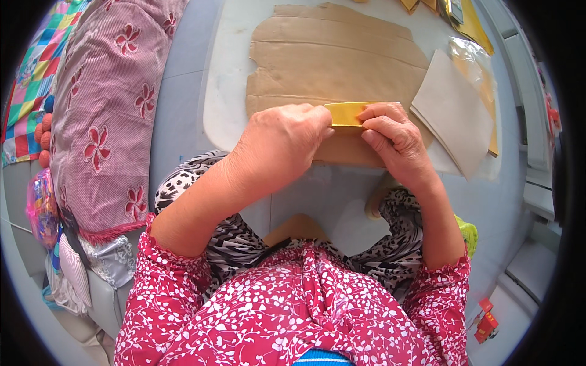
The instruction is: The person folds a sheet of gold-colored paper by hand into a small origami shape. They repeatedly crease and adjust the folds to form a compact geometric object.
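Note:
A folded strip of shiny gold paper [344, 114] is held level between my two hands, above the near edge of a brown cardboard sheet [334, 59]. My left hand [286, 132] grips its left end in a closed fist, with the fingertips partly hidden. At the other end, my right hand [393, 137] pinches the paper between thumb and fingers. The cardboard lies on a white table [229, 78]. Right of it rests a small stack of pale, stiff sheets [455, 110], partly over a clear plastic bag [476, 64] with golden-brown paper inside.
More gold paper pieces [471, 27] lie at the table's far right. A sofa with a pink flowered cover [110, 91] stands to the left, with a bag of colourful items [42, 208] beside it. White cabinets [526, 105] line the right. Tiled floor shows below the table.

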`<state>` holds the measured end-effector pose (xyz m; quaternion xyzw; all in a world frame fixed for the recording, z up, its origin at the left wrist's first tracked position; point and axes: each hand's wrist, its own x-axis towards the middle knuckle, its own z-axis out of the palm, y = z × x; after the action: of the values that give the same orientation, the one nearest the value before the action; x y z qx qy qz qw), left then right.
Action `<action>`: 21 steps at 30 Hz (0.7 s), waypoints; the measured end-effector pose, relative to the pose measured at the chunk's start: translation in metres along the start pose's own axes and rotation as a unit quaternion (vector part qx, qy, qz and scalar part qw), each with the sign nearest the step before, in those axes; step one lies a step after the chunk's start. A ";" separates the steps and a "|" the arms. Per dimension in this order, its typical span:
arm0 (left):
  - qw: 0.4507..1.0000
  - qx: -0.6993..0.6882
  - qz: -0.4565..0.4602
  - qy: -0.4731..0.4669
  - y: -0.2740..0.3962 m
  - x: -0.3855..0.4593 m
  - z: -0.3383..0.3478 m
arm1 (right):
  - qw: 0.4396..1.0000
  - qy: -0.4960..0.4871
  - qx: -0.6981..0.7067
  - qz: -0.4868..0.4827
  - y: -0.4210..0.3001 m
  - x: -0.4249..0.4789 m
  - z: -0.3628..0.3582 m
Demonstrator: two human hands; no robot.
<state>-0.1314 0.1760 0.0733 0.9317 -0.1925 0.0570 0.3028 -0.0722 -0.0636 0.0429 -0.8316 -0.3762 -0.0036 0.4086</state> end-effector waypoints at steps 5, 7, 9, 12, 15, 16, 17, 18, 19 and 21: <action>0.997 -0.048 -0.052 0.015 -0.012 0.006 0.003 | 0.996 -0.023 0.014 0.085 -0.015 0.005 -0.002; 0.996 -0.051 -0.073 0.011 -0.014 0.009 0.004 | 0.993 0.007 0.027 0.117 -0.022 0.005 0.003; 0.995 -0.033 -0.090 0.007 -0.013 0.012 0.003 | 0.990 0.027 0.027 0.133 -0.027 0.006 0.007; 0.995 0.004 -0.099 0.003 -0.008 0.011 0.004 | 0.990 0.038 0.001 0.136 -0.032 0.006 0.010; 0.995 0.026 -0.095 0.003 -0.008 0.011 0.004 | 0.989 0.042 -0.038 0.134 -0.035 0.008 0.009; 0.995 0.032 -0.090 0.008 -0.008 0.011 0.004 | 0.990 0.043 -0.048 0.129 -0.034 0.008 0.008; 0.996 0.038 -0.085 0.012 -0.008 0.011 0.005 | 0.990 0.044 -0.057 0.125 -0.032 0.008 0.007; 0.996 0.045 -0.081 0.017 -0.008 0.011 0.005 | 0.989 0.043 -0.055 0.130 -0.033 0.008 0.007; 0.995 0.046 -0.081 0.020 -0.008 0.011 0.006 | 0.988 0.043 -0.052 0.136 -0.033 0.008 0.006; 0.995 0.049 -0.082 0.025 -0.008 0.011 0.006 | 0.987 0.042 -0.053 0.146 -0.035 0.009 0.005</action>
<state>-0.1179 0.1744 0.0667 0.9564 -0.1044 0.0645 0.2649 -0.0897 -0.0409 0.0659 -0.8969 -0.2329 0.0011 0.3758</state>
